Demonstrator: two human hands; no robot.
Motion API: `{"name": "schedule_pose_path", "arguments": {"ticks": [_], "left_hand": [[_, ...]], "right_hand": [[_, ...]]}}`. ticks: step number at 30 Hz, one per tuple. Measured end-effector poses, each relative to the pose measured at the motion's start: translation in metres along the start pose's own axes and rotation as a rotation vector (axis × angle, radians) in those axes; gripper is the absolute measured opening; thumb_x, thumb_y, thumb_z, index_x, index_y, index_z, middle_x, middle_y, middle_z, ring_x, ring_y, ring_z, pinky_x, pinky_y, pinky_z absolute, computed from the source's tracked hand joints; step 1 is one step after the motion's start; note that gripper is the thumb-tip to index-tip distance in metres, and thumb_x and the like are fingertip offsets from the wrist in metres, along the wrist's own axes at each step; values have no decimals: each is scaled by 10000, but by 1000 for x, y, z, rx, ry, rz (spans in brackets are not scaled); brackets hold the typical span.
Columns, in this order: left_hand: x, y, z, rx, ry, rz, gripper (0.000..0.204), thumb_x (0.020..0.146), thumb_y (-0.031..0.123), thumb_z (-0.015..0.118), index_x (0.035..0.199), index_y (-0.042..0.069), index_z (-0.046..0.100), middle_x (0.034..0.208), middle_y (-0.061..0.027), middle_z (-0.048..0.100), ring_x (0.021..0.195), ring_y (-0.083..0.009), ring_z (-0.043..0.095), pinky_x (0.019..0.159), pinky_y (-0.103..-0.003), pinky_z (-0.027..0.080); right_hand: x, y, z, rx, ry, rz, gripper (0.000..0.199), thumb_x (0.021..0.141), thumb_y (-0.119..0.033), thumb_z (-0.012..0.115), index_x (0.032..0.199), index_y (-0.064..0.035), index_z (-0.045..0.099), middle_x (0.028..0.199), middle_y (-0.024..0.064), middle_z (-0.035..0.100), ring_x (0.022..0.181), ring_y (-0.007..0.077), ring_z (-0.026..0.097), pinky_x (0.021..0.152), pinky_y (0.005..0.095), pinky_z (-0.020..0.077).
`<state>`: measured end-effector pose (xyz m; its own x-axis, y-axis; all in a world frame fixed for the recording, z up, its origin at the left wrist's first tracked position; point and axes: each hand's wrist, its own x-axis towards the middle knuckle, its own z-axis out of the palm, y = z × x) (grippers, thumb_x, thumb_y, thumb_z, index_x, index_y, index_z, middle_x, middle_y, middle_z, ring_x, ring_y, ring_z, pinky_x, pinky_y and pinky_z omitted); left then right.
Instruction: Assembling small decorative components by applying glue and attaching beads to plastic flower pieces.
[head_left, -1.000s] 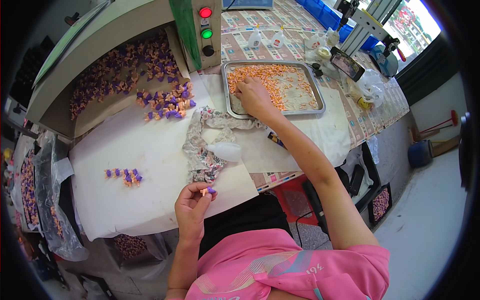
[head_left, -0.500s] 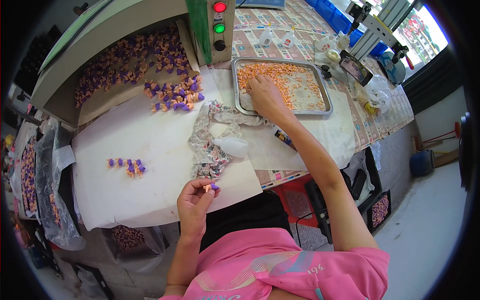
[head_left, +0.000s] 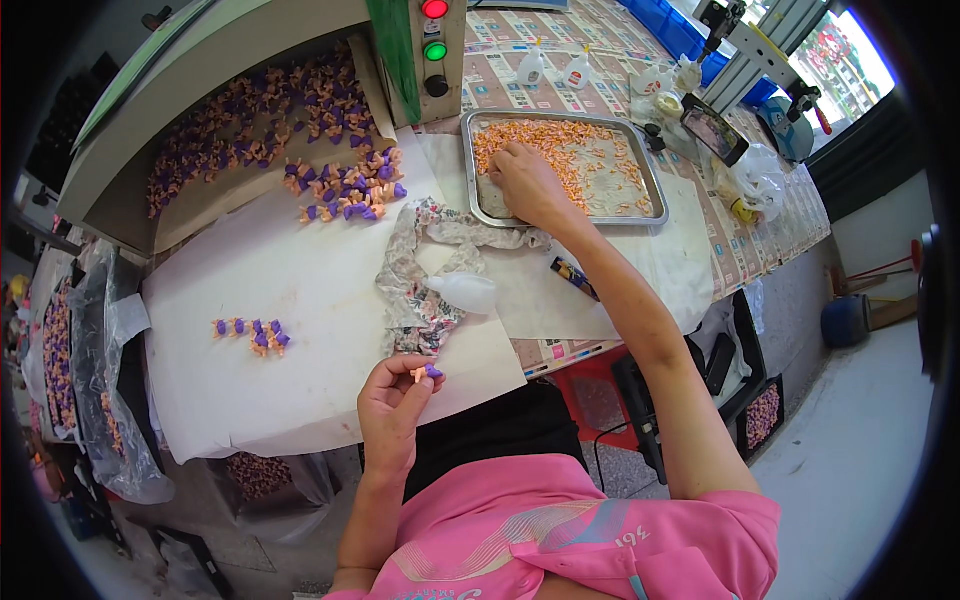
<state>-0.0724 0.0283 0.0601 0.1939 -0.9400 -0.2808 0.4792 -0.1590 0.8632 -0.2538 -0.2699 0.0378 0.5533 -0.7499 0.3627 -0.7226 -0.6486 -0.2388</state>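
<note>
Near the front edge of the white sheet (head_left: 300,400), your left hand (head_left: 388,405) grasps one small purple-and-peach figure (head_left: 428,373) between thumb and fingers; it sits at the fingertips, its long axis running roughly left to right, the purple end pointing to your right. Your right hand (head_left: 522,182) is farther from this figure: it reaches down into the left part of the metal tray (head_left: 622,219), the fingers bent among the orange pieces (head_left: 560,150), and whether it pinches any piece I cannot tell, because the hand covers its own fingertips. From your right hand, the figure lies back toward your body and to the left, well apart, with the patterned cloth (head_left: 400,280) and the lying white bottle (head_left: 467,293) between. By count, you have one figure in hand, about six loose figures (head_left: 262,338) partly overlapping at the left, one tray, one cloth, one lying bottle, one dark tube (head_left: 574,278) and, behind the tray, at least two upright bottles (head_left: 530,68). The heap of figures (head_left: 355,190) at the mouth of the machine (head_left: 160,100) is too dense for counting, as are the orange pieces.
</note>
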Motion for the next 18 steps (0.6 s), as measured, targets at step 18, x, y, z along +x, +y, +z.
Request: {"name": "schedule_pose_path", "arguments": {"ticks": [18], "left_hand": [[14,-27,-41,15,-8,6,187,904,-11,605,1089,-36,588,951,-62,645,886,-114,632,829,-245,514]], "right_hand": [[-138,-172,-11,1062,-353,192,108,859,-32,676,952,0,631,849,80,674,787,142,655,719,273,510]]}}
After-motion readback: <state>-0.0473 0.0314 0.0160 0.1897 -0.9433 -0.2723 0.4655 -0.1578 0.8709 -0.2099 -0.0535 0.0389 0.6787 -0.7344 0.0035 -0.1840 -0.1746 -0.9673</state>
